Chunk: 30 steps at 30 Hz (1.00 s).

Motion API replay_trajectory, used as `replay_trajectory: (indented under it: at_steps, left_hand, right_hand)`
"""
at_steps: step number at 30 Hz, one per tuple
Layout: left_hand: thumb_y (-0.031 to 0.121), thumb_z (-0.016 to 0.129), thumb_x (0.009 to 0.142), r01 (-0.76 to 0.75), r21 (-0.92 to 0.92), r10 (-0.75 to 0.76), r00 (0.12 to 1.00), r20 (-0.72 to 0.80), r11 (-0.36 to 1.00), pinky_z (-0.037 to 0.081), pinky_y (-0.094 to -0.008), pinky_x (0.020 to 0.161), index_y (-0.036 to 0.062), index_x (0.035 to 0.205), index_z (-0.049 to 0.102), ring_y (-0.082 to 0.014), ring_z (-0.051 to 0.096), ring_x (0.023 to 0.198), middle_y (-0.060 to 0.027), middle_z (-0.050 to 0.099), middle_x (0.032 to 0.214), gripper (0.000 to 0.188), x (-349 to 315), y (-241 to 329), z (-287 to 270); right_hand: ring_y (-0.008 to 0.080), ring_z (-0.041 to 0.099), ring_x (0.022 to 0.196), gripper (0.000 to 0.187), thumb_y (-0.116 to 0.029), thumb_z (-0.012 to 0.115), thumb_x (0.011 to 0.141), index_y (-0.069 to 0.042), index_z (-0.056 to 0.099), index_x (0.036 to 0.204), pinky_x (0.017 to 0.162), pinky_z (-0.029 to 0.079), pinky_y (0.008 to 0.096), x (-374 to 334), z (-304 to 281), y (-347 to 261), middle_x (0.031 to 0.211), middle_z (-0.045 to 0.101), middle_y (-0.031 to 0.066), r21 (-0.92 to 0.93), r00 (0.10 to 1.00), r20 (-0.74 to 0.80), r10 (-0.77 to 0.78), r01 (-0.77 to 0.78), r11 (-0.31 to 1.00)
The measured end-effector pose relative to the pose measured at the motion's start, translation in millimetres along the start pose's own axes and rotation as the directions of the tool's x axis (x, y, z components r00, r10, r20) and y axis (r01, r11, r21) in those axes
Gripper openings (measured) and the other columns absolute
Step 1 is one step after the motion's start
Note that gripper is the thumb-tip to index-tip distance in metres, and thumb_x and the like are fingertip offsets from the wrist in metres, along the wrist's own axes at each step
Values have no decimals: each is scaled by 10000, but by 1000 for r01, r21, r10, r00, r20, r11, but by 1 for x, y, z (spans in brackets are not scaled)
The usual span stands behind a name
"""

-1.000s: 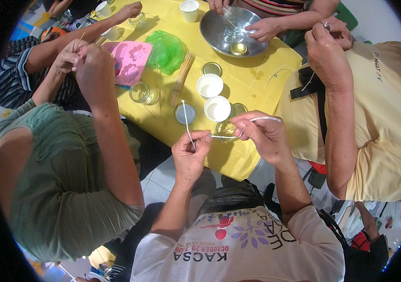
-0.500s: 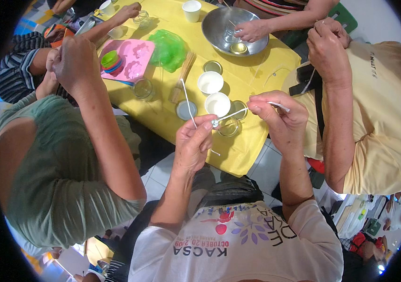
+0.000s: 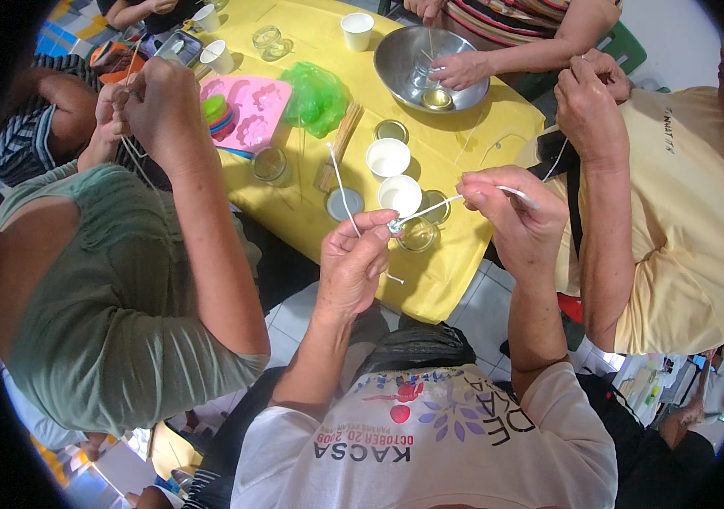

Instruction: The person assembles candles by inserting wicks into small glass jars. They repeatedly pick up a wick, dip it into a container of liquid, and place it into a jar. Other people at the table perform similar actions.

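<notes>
In front of me, above the near edge of the table, my left hand point(image 3: 352, 265) pinches a small silvery metal piece point(image 3: 395, 226) between thumb and fingertips. A white cord point(image 3: 431, 209) runs taut from that piece to my right hand point(image 3: 521, 222), whose thumb and fingers are closed on it. The cord's stiff free end pokes out past the right fingers. Another white length point(image 3: 341, 184) rises from behind my left fingers, and a short end shows below them. Beneath the hands stand a glass jar point(image 3: 417, 236) and two white cups point(image 3: 399, 194), point(image 3: 387, 158).
The yellow-covered table point(image 3: 455, 263) holds jar lids point(image 3: 344, 204), a bundle of thin sticks point(image 3: 338, 146), a green plastic bag point(image 3: 315, 100), a pink mould point(image 3: 264, 102) and a steel bowl point(image 3: 396, 64). People's arms flank me left and right; another person's hand point(image 3: 459, 69) is in the bowl.
Both hands keep their grips, and the right hand has shifted slightly right and down, with the cord still stretched between them. The table scene sits slightly farther right in view.
</notes>
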<state>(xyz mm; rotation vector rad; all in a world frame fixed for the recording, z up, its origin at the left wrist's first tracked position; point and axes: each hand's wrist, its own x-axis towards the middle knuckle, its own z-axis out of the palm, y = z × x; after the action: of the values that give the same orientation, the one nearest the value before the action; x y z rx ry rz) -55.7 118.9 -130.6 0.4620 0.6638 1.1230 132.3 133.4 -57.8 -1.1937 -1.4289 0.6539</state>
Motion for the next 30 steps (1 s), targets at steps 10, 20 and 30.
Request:
replay_trajectory:
  at_steps: [10, 20, 30]
  left_hand:
    - [17, 567, 884, 2, -46, -1, 999, 35, 999, 264, -177, 442, -21, 1048, 609, -18, 364, 491, -92, 646, 854, 173, 4, -5, 0]
    - [44, 558, 901, 162, -301, -131, 984, 120, 940, 281, -165, 444, 8, 1068, 608, -28, 363, 478, -102, 642, 875, 178, -5, -6, -5]
    - [67, 550, 915, 185, -315, -133, 975, 180, 931, 292, -164, 451, 19, 1078, 600, -31, 378, 485, -80, 625, 881, 176, -14, -15, -14]
  right_hand:
    - [113, 617, 624, 92, -67, 660, 843, 23, 660, 858, 560, 468, 224, -6, 0, -16, 733, 662, 75, 145, 995, 97, 33, -47, 988]
    - [176, 626, 659, 92, -92, 663, 839, -5, 661, 870, 580, 471, 260, -14, 2, -28, 781, 662, 103, -14, 994, 90, -67, 69, 998]
    - [182, 621, 645, 109, -109, 703, 804, -20, 669, 857, 577, 473, 263, -24, 8, -45, 757, 663, 93, -131, 972, 138, -191, 209, 969]
